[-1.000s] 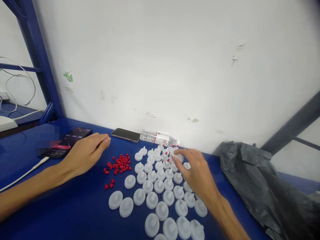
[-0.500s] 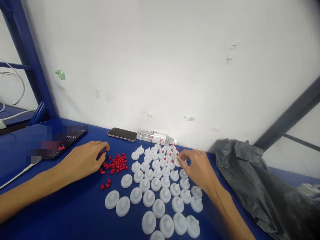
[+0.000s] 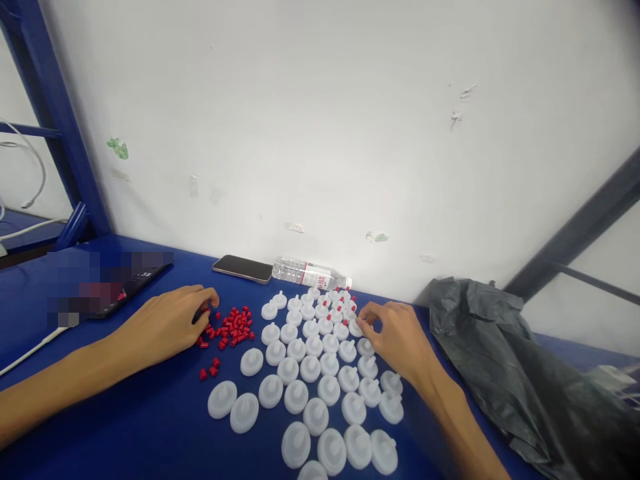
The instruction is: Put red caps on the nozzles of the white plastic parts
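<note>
My left hand [image 3: 175, 323] rests at the left edge of a loose pile of small red caps [image 3: 235, 327]. Its fingers are bent, with a gap between thumb and forefinger. Several white plastic discs with upright nozzles [image 3: 310, 367] are spread over the middle of the table. Some of the farthest nozzles bear red caps [image 3: 341, 309]. At the right side of these discs, my right hand [image 3: 395, 337] has thumb and forefinger pinched together beside a white disc [image 3: 355, 327]. Whatever lies between those fingertips is hidden.
Along the wall lie a phone [image 3: 243, 268] and a clear water bottle [image 3: 313, 274]. A second phone [image 3: 143, 283] with a white cable is at the left. Black plastic sheeting [image 3: 485, 360] heaps up on the right. Blue frame posts [image 3: 75, 127] flank the blue table [image 3: 165, 413].
The right fingertips have shifted slightly down at the nozzle of the same disc. My left hand stays by the red caps. The whole view has slid a little.
</note>
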`<state>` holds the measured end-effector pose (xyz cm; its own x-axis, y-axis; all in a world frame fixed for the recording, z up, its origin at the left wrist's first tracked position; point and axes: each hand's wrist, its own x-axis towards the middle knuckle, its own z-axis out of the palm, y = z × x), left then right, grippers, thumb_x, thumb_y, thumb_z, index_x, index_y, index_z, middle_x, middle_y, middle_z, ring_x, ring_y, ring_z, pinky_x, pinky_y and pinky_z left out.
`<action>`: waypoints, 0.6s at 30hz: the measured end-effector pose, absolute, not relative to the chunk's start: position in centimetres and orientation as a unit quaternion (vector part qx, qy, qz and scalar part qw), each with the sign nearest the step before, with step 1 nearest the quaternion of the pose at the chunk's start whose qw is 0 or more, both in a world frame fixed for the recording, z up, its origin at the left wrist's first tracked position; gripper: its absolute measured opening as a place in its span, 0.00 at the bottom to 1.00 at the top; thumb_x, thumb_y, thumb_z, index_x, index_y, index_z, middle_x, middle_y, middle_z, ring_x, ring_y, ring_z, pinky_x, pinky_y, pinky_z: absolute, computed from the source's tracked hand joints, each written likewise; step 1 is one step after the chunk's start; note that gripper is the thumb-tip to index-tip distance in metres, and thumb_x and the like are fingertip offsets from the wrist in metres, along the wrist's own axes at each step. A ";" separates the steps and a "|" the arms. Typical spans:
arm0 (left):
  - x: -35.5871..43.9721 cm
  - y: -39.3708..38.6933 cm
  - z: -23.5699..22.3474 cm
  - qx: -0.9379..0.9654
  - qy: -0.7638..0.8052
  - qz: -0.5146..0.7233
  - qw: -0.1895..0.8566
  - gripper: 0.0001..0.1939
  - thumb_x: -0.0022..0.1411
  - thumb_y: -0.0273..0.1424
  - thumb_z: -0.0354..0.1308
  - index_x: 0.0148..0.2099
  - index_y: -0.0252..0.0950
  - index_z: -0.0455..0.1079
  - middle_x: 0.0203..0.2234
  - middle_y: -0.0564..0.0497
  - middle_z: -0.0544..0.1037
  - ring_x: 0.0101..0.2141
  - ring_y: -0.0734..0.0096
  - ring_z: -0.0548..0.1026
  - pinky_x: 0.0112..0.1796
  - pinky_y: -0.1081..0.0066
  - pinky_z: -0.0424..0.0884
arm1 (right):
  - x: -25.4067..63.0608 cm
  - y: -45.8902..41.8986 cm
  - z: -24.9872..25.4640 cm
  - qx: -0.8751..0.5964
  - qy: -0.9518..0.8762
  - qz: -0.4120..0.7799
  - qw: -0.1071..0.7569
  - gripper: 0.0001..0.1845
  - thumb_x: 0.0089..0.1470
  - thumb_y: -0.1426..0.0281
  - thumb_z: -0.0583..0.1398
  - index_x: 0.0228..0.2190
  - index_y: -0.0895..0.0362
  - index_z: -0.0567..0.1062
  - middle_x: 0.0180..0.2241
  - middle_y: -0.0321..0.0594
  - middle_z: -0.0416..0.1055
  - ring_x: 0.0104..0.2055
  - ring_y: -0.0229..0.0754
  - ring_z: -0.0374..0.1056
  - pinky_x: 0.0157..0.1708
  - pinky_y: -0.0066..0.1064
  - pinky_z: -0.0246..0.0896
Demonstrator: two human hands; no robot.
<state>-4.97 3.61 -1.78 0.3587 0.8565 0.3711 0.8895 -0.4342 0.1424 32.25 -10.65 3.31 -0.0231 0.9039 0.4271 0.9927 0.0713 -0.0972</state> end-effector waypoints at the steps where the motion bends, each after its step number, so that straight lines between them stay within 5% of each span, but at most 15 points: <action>1: -5.0 3.7 -1.8 -0.823 -0.530 -0.200 0.042 0.13 0.45 0.36 0.51 0.34 0.51 0.72 0.29 0.59 0.82 0.31 0.62 0.79 0.28 0.68 0.67 | 32.2 -10.7 3.3 -0.670 -0.707 -0.114 0.194 0.04 0.56 0.70 0.59 0.30 0.51 0.74 0.26 0.35 0.76 0.34 0.45 0.71 0.42 0.41 0.58; 18: -4.6 2.9 -1.3 -0.841 -0.503 -0.199 0.020 0.09 0.49 0.45 0.54 0.28 0.51 0.73 0.26 0.59 0.81 0.26 0.64 0.78 0.27 0.68 0.65 | 31.2 -10.5 2.5 -0.624 -0.749 -0.058 0.214 0.10 0.61 0.63 0.55 0.34 0.51 0.76 0.36 0.37 0.76 0.40 0.45 0.69 0.44 0.42 0.60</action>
<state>-4.56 2.92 -1.34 0.4153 0.8377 0.3546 0.8538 -0.4935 0.1659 31.21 -10.46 2.49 -0.1294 0.9105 0.3927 0.9600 0.2142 -0.1803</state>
